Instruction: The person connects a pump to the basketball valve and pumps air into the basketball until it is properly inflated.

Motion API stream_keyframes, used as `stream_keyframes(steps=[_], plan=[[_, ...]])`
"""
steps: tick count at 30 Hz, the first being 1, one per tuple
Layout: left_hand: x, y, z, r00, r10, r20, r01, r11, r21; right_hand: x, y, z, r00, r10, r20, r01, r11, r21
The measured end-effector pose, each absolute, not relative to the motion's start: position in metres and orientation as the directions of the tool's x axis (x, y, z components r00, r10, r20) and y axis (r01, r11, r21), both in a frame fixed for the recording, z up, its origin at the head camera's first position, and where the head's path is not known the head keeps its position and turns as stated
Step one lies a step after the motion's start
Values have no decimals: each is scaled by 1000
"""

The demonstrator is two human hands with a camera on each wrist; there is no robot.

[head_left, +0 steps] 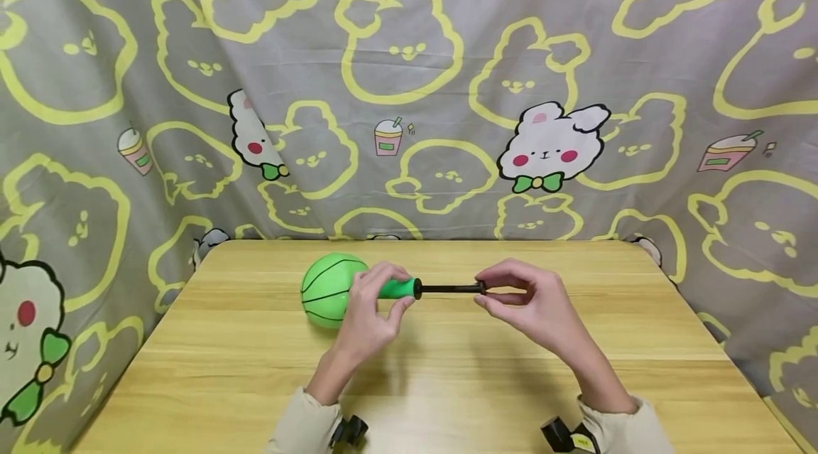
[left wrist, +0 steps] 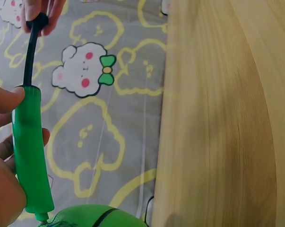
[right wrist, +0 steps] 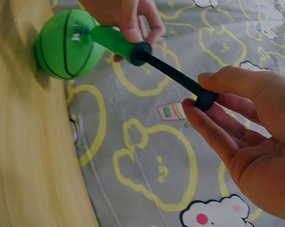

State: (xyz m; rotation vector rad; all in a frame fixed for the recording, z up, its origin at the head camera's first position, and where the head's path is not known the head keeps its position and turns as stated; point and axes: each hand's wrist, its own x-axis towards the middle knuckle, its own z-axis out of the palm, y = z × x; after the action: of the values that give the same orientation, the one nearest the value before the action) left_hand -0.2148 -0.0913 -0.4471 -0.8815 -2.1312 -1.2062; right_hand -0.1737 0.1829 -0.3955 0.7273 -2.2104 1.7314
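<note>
A green ball (head_left: pixel 327 290) with black lines sits on the left part of the table. My left hand (head_left: pixel 371 308) grips the green barrel of a small hand pump (head_left: pixel 397 289) just right of the ball. In the left wrist view, the lower end of the barrel (left wrist: pixel 32 156) meets the top of the ball (left wrist: pixel 97 216) at a thin nozzle. My right hand (head_left: pixel 533 301) pinches the black end knob (right wrist: pixel 206 99) between thumb and fingers. The black rod (head_left: pixel 450 289) stands pulled well out of the barrel, level between both hands.
The light wooden table (head_left: pixel 447 383) stretches out under both hands. Behind it and at the sides hangs a grey curtain (head_left: pixel 441 120) with yellow cartoon outlines, close to the table's back edge. Each wrist carries a black camera mount (head_left: pixel 350 431).
</note>
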Motion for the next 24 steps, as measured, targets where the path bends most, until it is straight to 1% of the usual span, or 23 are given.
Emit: stream_keyframes(steps=[9,14,24], plan=[[-221,-91,-442,-653,278,704,747,389,540,-175,202,-386,-841,-249,480,-527,176,-831],[-223,-93,-441,-642,271,718,755,385,530,-176,200,-384,-847,-259,465,-516,191,-835],[-215,-88,-446,-633,286,719,765,374,524,-173,190,-392,-848,-229,478,-520,186,-834]])
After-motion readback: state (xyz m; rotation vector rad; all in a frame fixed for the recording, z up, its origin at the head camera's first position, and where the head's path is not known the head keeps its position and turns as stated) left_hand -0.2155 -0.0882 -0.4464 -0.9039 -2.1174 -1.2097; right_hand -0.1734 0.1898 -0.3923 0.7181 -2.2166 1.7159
